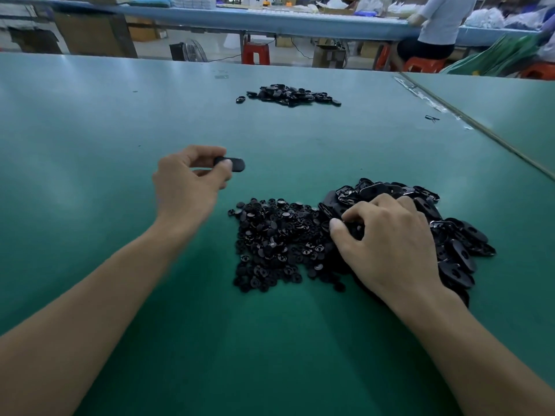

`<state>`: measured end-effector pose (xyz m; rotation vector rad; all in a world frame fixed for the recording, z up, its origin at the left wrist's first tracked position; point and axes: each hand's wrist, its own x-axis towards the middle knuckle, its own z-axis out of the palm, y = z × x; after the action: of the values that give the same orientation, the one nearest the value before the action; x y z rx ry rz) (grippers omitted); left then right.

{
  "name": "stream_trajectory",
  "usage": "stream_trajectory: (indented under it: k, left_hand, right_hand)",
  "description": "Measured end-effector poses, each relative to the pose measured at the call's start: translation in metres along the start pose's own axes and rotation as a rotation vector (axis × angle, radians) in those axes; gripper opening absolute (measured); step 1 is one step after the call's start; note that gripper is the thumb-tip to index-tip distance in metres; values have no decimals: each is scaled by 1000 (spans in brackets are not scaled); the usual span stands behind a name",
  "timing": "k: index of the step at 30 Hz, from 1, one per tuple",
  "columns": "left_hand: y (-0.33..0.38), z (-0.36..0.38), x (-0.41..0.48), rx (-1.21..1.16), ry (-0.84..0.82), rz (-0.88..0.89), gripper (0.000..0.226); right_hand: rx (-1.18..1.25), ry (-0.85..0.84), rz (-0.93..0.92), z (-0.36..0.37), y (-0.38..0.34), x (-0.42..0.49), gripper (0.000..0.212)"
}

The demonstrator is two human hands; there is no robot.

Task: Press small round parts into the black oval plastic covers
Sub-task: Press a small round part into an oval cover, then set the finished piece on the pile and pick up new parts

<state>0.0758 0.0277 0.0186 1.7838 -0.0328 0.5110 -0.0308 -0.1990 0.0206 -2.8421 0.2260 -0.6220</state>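
The green desk (120, 130) filled most of the view, and a second green table (510, 100) butted against its right edge along a taped seam. Beyond the far edge, a person (444, 22) sat on an orange stool (420, 63) at a long blue bench (270, 19).

Toward the near right of the desk lay the heap of black oval covers (450, 241). Its left side touched a flatter spread of small round parts (276, 244), which sat nearer the middle. A smaller pile of black pieces (288, 94) sat well apart, close to the far edge, with one stray oval piece (240, 99) just beside its left end.

The right hand (387, 244) rested on top of the heap where covers and round parts met. Its fingers were curled down into the pieces and its thumb was pressed in toward them. Whether they had closed on any piece I could not tell.

The left hand (186, 181) hung above bare desk to the left of the round parts. It pinched one end of a single oval cover (235, 165) between thumb and curled fingers, and the cover's free end pointed right.

A small black scrap (432, 118) lay near the seam at the right edge.
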Motion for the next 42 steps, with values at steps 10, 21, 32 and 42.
stream_trajectory:
  k: [10,21,32,42]
  left_hand:
    - [-26,-11,9,396,-6,-2,8]
    - [-26,-10,11,506,24,151,30]
    - [17,29,-61,-6,-457,446,21]
    - [11,31,-54,-72,-454,283,17]
  right_hand:
    - [-16,34,-10,4,3,-4,34]
    - [376,156,-167,7,4,-3,34]
    - [430,-6,-272,12,-8,-2,39]
    - [573,-6,-191,16,-8,1,18]
